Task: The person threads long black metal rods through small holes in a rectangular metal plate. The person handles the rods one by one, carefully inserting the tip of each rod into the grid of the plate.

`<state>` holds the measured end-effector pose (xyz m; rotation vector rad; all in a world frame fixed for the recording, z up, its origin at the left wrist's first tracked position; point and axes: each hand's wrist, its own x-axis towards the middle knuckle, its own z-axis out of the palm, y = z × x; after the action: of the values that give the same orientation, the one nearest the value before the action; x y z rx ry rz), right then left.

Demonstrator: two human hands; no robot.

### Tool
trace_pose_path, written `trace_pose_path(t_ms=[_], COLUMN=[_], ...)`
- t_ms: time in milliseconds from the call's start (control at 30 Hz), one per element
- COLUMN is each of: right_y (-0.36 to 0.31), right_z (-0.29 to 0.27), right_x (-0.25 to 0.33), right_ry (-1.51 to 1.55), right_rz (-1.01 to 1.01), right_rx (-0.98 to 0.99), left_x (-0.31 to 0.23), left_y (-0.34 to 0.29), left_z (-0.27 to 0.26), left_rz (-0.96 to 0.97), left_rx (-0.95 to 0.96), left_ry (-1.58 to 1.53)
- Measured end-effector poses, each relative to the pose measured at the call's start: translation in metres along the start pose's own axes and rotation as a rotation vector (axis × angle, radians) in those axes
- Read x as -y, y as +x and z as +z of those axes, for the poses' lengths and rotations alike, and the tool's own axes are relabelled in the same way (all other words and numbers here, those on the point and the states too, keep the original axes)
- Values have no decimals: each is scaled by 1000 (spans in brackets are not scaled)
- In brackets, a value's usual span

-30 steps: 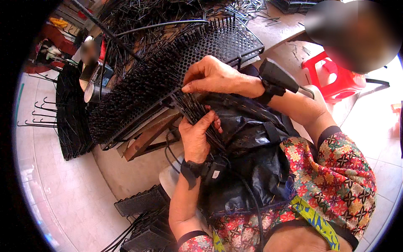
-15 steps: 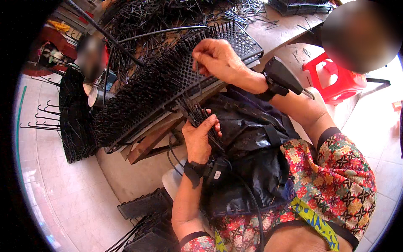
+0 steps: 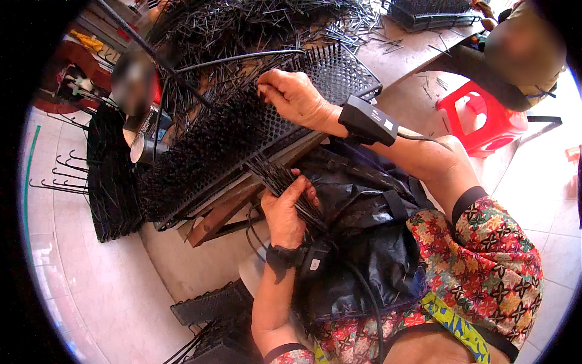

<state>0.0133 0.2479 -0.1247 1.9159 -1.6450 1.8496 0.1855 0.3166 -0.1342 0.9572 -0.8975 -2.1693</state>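
A bundle of thin black sticks (image 3: 267,171) is gripped in my left hand (image 3: 285,212), fanned toward the near edge of the rack. The long black perforated rack (image 3: 291,130) slants across the worktable. Dense rows of upright black sticks (image 3: 194,145) fill most of its holes; a bare strip of holes shows near its right part. Over the border between filled and bare holes, my right hand (image 3: 297,100) is closed in a pinch. Whatever lies between those fingertips is too small or hidden to make out. Both wrists wear black strapped devices.
Loose black sticks (image 3: 242,27) are heaped behind the rack. A black rod (image 3: 151,51) and a metal cup (image 3: 141,150) stand at its left. A red stool (image 3: 485,115) and a co-worker (image 3: 524,54) are at right. Black racks (image 3: 212,303) sit on the floor below.
My right hand has moved left and slightly down over the filled rows. The stick that hung from its fingers no longer shows. My left hand keeps its bundle, almost unmoved.
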Motion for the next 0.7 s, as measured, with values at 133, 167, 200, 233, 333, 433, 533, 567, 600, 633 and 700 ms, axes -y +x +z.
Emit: trace_pose_path(t_ms=[133, 167, 200, 233, 333, 433, 533, 567, 600, 633, 700], right_y=[9, 9, 5, 4, 9, 12, 4, 2, 1, -1, -2], right_z=[3, 5, 8, 5, 2, 3, 5, 10, 13, 14, 16], right_x=[-1, -3, -7, -9, 11, 13, 2, 2, 2, 5, 7], right_ry=[-97, -93, -90, -133, -653, -255, -204, -204, -203, -218, -241], right_rz=[-162, -188, -213, -162, -335, -196, -161, -164, -169, -141, -82], right_rx=[33, 17, 1, 99, 307, 140, 113, 91, 68, 114, 205], left_x=[-2, -3, -3, 1, -13, -12, -7, -8, -10, -11, -10], left_y=[5, 6, 6, 10, 0, 1, 9, 7, 6, 4, 7], left_z=[0, 1, 1, -2, 4, 0, -3, -5, -6, -7, -13], left_rz=[23, 26, 29, 79, 78, 145, 98, 90, 83, 68, 78], left_rx=[15, 9, 2, 51, 8, 25, -5, 2, 10, 19, 23], left_ry=[23, 38, 54, 86, 84, 115, 100, 70, 39, 2, 25])
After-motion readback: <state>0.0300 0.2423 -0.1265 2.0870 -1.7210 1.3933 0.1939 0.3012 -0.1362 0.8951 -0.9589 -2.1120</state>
